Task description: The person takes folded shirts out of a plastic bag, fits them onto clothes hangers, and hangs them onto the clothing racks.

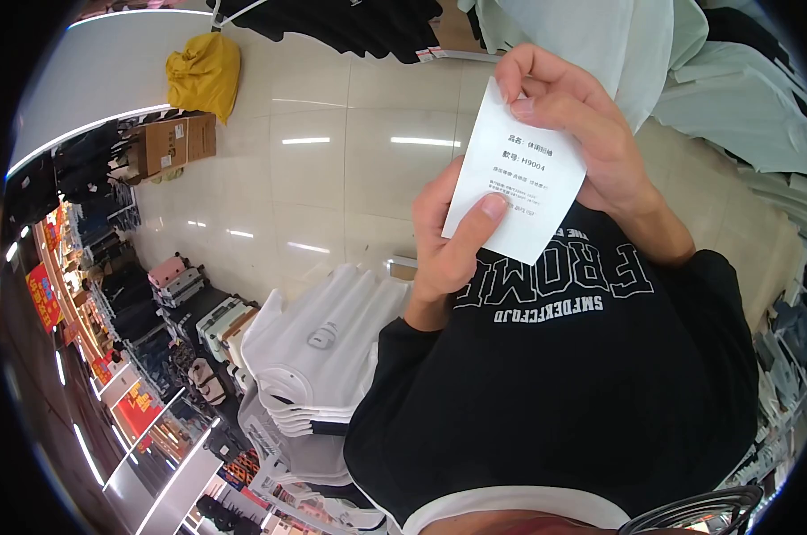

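Observation:
A white printed paper slip (521, 169) with Chinese text and the code H9004 is held up before the chest, print facing me. My left hand (457, 236) grips its lower left side, thumb on the printed face and the other fingers behind. At the top edge, my right hand (577, 125) is closed on the paper with bent fingers and thumb; its palm lies behind the right side. Beneath the hands shows a black shirt (555, 383) with white lettering, worn by me.
White T-shirts (332, 330) hang on a rack at lower left. Black garments (359, 22) hang at the top, pale ones (742, 98) at upper right. A yellow bag (203, 76), a cardboard box (176, 144) and suitcases (176, 276) stand left of the tiled floor (332, 178).

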`<action>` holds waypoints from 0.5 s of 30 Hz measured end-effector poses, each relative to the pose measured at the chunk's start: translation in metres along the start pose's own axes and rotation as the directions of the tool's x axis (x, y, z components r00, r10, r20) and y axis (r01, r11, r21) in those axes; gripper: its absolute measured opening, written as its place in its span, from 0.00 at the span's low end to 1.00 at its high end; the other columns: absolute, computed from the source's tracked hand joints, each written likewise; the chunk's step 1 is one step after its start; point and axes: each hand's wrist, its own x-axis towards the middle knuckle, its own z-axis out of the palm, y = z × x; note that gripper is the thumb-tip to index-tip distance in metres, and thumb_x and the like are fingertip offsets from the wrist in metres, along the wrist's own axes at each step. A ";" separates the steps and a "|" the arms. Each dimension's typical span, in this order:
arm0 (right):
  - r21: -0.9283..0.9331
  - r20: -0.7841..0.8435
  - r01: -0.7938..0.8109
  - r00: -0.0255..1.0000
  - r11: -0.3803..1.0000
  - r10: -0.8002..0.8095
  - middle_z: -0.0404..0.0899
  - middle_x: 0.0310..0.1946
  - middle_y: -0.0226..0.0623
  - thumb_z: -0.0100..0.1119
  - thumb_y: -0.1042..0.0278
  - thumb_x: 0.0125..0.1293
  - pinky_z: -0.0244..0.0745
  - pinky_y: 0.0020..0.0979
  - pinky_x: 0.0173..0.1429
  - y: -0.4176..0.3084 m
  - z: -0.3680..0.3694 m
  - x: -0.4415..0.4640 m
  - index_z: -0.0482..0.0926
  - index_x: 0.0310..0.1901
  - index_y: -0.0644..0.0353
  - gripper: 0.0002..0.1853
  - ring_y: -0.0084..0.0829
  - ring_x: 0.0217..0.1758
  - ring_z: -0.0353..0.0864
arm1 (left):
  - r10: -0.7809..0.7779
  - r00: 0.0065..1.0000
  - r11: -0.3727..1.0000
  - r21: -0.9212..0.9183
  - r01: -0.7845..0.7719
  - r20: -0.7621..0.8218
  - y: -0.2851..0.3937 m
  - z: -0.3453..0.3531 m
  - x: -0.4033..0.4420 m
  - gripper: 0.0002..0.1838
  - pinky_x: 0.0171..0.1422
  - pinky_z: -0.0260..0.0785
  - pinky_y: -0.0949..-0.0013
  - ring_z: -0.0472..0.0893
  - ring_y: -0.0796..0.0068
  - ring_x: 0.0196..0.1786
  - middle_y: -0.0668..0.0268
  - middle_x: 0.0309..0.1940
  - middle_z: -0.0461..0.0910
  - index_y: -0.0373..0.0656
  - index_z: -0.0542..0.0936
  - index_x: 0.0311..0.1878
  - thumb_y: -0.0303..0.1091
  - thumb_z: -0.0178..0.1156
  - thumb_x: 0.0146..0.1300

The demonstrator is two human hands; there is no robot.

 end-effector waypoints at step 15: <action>0.184 -0.080 0.187 0.981 0.965 -0.175 0.76 0.34 0.31 0.50 0.69 0.65 0.75 0.23 0.40 -0.011 -0.011 -0.006 0.71 0.44 0.62 0.08 0.21 0.37 0.80 | -0.081 0.972 0.912 0.409 -0.017 0.221 -0.177 -0.069 0.076 0.28 0.57 0.66 0.69 0.75 0.70 0.52 0.62 0.48 0.77 0.39 0.69 0.60 0.34 0.66 0.58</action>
